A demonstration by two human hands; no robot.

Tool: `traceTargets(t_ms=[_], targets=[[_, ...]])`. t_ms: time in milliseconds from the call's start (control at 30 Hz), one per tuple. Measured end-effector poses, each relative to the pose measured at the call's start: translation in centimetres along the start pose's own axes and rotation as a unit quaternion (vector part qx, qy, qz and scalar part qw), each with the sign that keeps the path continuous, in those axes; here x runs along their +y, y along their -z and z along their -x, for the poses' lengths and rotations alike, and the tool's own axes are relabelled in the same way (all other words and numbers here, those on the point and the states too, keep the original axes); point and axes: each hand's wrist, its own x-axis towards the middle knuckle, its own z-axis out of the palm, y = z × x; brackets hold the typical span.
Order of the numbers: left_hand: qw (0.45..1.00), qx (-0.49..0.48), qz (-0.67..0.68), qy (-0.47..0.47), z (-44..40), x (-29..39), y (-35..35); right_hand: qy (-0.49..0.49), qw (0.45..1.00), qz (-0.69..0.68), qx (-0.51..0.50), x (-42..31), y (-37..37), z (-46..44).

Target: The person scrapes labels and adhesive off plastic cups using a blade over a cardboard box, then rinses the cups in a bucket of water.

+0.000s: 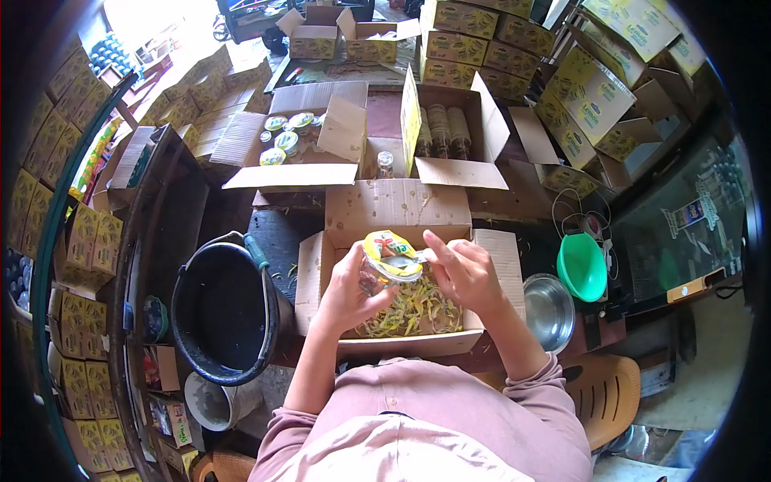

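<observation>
2 hands, both above the scrap carton (409, 346), and the plastic cup (389, 274) is right there over it! The left hand (353, 285) grasps the cup's side; the right hand (464, 275) has its fingers at the rim, index raised, pinch or no pinch I can't tell. Yellow strips (414, 313) already litter the carton, yet this cup's yellow cover (383, 242) is still on, and several covered cups (285, 142) sit beyond the carton, leftward.

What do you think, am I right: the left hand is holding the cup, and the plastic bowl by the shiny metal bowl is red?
Not quite: the plastic bowl by the shiny metal bowl is green, as the head view shows. The left hand is holding the cup.
</observation>
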Motion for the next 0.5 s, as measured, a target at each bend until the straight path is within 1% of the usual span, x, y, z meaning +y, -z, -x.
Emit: traceTargets(t_ms=[267,333,500], targets=[[0.998,-0.025,0.054,0.016,0.2,-0.8,-0.1,0.007,1.000,0.005,-0.012,-0.2,0.3,-0.3],[0.995,-0.034,0.086,0.029,0.4,-0.7,-0.5,0.020,1.000,-0.002,-0.013,-0.3,-0.1,-0.3],[0.986,-0.044,0.156,0.048,0.5,-0.7,-0.3,0.005,1.000,0.002,-0.008,0.0,0.4,0.1]])
